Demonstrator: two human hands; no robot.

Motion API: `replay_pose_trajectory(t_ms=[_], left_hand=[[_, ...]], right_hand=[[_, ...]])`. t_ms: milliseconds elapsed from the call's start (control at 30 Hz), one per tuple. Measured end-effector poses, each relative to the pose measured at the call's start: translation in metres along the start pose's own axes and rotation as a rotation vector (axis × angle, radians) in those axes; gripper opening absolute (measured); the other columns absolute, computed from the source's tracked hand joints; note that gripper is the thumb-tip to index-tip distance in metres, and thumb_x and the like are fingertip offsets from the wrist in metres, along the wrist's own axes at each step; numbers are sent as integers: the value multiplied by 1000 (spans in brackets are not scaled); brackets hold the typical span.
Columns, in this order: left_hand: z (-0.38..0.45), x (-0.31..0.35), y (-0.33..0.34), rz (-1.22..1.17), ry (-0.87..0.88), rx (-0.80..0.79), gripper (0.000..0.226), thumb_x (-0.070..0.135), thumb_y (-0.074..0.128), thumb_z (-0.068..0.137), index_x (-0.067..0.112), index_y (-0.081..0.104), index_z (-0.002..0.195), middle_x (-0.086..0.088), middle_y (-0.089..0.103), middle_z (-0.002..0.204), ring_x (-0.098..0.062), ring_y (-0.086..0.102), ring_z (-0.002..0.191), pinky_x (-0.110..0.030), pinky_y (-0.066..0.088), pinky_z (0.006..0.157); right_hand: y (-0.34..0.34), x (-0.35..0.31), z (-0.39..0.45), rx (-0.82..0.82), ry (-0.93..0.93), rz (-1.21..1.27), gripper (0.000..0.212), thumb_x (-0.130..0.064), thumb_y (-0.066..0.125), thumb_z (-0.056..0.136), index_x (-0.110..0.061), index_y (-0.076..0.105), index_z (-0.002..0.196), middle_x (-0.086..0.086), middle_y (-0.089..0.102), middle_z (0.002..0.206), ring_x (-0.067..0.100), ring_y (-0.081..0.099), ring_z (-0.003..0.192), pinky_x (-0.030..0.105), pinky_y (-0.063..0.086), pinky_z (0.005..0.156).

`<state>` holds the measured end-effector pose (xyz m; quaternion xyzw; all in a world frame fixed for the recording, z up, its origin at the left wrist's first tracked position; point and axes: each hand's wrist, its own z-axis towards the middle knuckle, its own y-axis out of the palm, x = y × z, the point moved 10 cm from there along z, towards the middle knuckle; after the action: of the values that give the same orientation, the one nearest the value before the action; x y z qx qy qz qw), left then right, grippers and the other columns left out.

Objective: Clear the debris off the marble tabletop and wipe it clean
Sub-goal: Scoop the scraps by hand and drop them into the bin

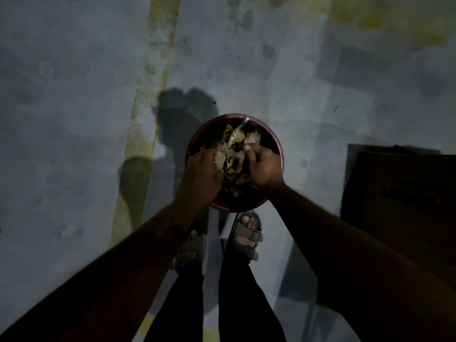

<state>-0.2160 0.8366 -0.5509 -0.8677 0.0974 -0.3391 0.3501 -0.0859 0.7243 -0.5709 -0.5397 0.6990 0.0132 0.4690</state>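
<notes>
Forearms, cut off at the lower corners, reach down over a grey floor [74, 119]. Below them a red bin [277, 144] holds debris [233, 154] — leaves and clear wrappers, dim and hard to sort. Left hand [203, 172] presses the debris, fingertips hidden; right hand [264, 166] grips a wrapper — sandalled feet partly covered.

The trash [233, 154], yellow leaves and clear plastic wrap, sits piled up inside my round red bucket [278, 146].
</notes>
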Motion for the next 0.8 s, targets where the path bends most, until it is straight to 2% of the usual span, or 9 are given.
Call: replay_pose_trajectory(t_ms=[67, 100, 133, 267, 433, 533, 633, 800], left_hand=[[1, 8, -5, 23, 18, 1, 49, 22, 52, 92, 5, 52, 138, -22, 56, 134, -40, 50, 124, -47, 42, 105], [2, 9, -6, 26, 27, 9, 47, 18, 54, 95, 6, 50, 140, -22, 54, 137, -39, 48, 127, -46, 39, 107], [2, 10, -7, 31, 33, 13, 47, 16, 55, 97, 6, 48, 142, -21, 53, 140, -38, 46, 130, -45, 37, 108], [-14, 18, -14, 83, 111, 18, 54, 29, 52, 98, 13, 42, 149, -14, 50, 146, -34, 43, 133, -49, 39, 108], [-66, 57, -58, 197, 229, 29, 59, 39, 43, 94, 15, 43, 148, -10, 48, 149, -34, 43, 133, -52, 43, 100], [-103, 92, -97, 312, 284, 23, 56, 38, 53, 96, 17, 42, 147, -8, 45, 151, -32, 41, 135, -52, 45, 100], [-158, 144, -138, 428, 419, 0, 57, 40, 56, 95, 17, 45, 145, -9, 43, 153, -33, 39, 137, -52, 44, 99], [-272, 234, -195, 547, 668, -16, 62, 41, 60, 93, 15, 46, 148, -12, 37, 159, -33, 33, 146, -52, 32, 112]], right_hand=[[17, 1, 2, -93, 11, -43, 66, -59, 25, 104, -14, 67, 126, 9, 68, 127, 29, 57, 126, 33, 40, 109], [20, 5, 3, -104, 31, -58, 76, -67, 17, 99, -18, 63, 135, 10, 63, 139, 31, 49, 137, 47, 35, 116], [20, 8, 3, -97, 61, -49, 79, -70, 15, 97, -21, 58, 142, 11, 58, 146, 31, 42, 143, 54, 30, 119], [3, -9, -23, -48, 15, -76, 66, -60, 21, 100, -29, 43, 154, 2, 41, 161, 29, 25, 152, 57, 21, 122], [-28, -51, -89, -63, -109, -296, 61, -55, 25, 103, -29, 35, 158, 1, 27, 168, 25, 17, 154, 54, 19, 118], [-56, -95, -146, -51, -180, -416, 67, -58, 18, 100, -28, 35, 157, 4, 25, 168, 25, 16, 155, 52, 20, 119], [-88, -137, -216, -14, -184, -486, 67, -57, 18, 100, -26, 38, 156, 6, 28, 167, 28, 19, 154, 54, 24, 118], [-147, -190, -350, 141, -112, -536, 64, -53, 21, 100, -25, 39, 155, 8, 29, 167, 30, 21, 154, 58, 25, 117]])
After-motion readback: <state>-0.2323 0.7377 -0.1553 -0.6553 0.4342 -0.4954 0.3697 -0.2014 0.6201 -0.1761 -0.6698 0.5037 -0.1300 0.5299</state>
